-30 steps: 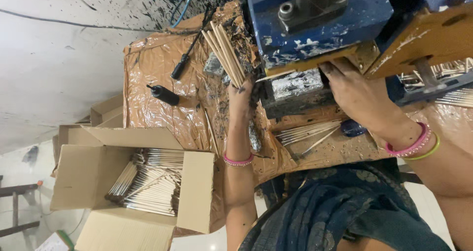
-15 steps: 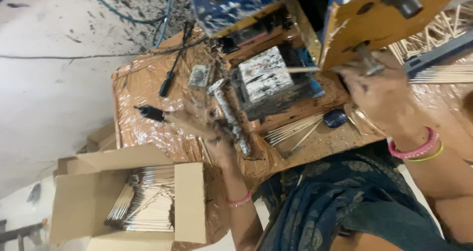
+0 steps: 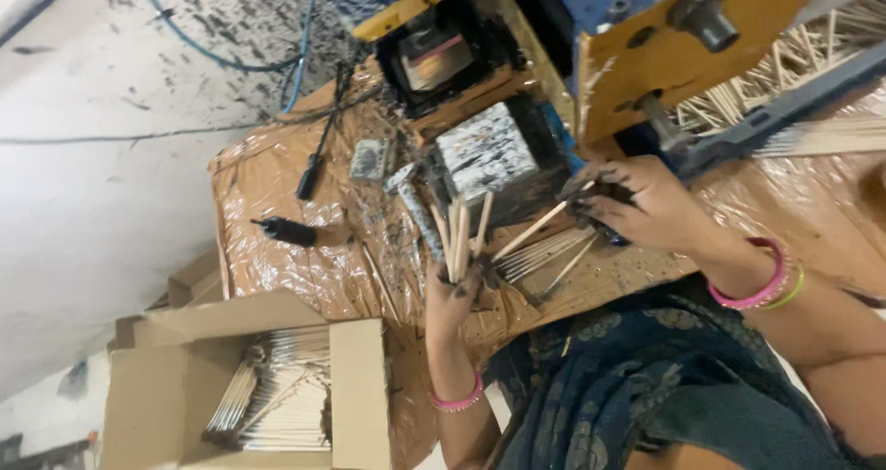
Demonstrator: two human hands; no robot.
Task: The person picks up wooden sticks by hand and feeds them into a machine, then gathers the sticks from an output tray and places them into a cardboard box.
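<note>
Above the plastic-wrapped tabletop (image 3: 277, 258), our left hand (image 3: 452, 295) closes its sooty fingers (image 3: 459, 288) around a small bunch of sticks (image 3: 459, 235), while our right hand (image 3: 637, 202) pinches a single stick (image 3: 535, 232) beside the blue machine (image 3: 591, 8), the cardboard box (image 3: 355, 396) well apart.

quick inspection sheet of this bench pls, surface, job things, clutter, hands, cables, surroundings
surface: table wrapped in crinkled brown plastic, black-speckled
job's things: thin sticks in a small bunch; single stick; more loose sticks on the table
clutter: black tool, small grey block
grippers: left hand grips the bunch; right hand, blackened fingers, pinches the single stick
cables: blue cable, black cable
surroundings: blue and yellow machine; open cardboard box of sticks
</note>
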